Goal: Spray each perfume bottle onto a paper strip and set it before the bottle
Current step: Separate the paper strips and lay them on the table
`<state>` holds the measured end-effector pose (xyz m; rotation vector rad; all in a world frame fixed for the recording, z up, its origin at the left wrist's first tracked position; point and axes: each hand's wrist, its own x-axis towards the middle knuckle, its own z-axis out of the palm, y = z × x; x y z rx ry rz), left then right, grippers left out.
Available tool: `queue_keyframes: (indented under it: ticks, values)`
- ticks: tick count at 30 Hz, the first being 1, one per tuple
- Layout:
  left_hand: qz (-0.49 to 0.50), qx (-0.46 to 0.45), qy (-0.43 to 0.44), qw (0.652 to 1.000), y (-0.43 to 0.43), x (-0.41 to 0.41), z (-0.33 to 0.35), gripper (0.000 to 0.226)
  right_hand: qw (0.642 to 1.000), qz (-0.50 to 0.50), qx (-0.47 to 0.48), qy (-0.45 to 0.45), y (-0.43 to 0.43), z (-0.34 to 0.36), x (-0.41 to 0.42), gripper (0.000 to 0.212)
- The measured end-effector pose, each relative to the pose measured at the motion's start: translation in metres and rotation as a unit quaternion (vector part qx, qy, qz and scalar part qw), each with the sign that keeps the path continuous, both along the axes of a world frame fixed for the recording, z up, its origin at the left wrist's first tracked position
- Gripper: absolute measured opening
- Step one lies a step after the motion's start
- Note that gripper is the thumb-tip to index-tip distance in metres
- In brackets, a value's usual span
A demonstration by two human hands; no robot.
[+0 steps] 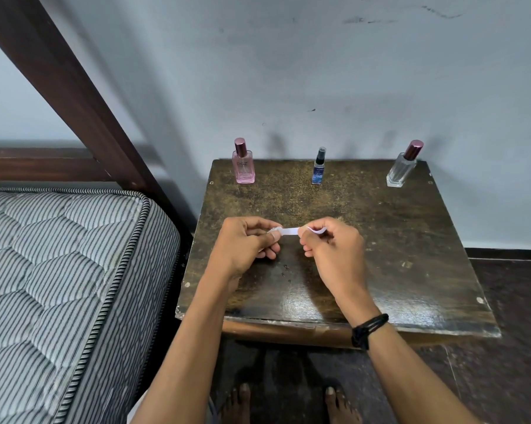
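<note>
both hands work over the middle of a worn dark wooden table top [410,240]. the left hand [245,246] is curled nearly closed, its thumb and forefinger pinching one end of a narrow white paper strip [290,231]; the right hand [331,249] is likewise curled, pinching the other end, where the paper curls upward. the strip spans the small gap between the hands, held above the table surface. it cannot be told whether the left hand also encloses further paper. along the far edge, near the wall, stand three upright bottles, well apart: a pink square glass bottle with a metallic rose cap [243,163] at left, a small blue bottle with a black sprayer [318,168] at centre, and a clear faceted glass bottle with a rose cap [403,166] at right. no strip lies before any bottle, so the task appears to be at its start. the step seems to be readying one strip: keep the pinch at the very ends, so the middle stays clean and flat for spraying.
</note>
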<state>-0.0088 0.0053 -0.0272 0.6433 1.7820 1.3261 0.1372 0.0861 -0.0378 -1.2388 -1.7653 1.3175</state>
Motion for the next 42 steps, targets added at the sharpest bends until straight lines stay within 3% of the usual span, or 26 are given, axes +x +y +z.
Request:
queue_keyframes:
  ticks: [12,20,27,30,35,42]
  values:
    - [0.016,-0.009,-0.027,0.999,0.001,0.001,-0.002,0.006,1.000,0.007,0.006,0.005,-0.003,0.002,0.000,0.016]
    - [-0.100,0.009,0.045,0.994,-0.002,-0.001,0.001,0.019,0.998,0.012,-0.033,0.045,0.008,0.005,0.006,0.012]
    - [-0.116,-0.039,0.091,0.988,-0.002,-0.003,-0.005,0.014,0.999,0.032,-0.030,0.010,0.010,0.002,0.006,0.008]
    - [-0.118,-0.067,0.124,0.983,-0.006,-0.009,-0.004,0.010,0.998,-0.032,-0.027,0.036,0.024,0.008,0.015,0.012]
    - [-0.072,0.008,0.028,0.997,-0.014,-0.019,0.009,0.015,0.996,-0.066,-0.006,0.053,0.038,0.011,0.028,0.014]
    - [-0.059,-0.003,0.026,0.998,-0.017,-0.023,0.008,0.014,0.996,-0.037,-0.030,0.073,0.031,0.005,0.022,0.008]
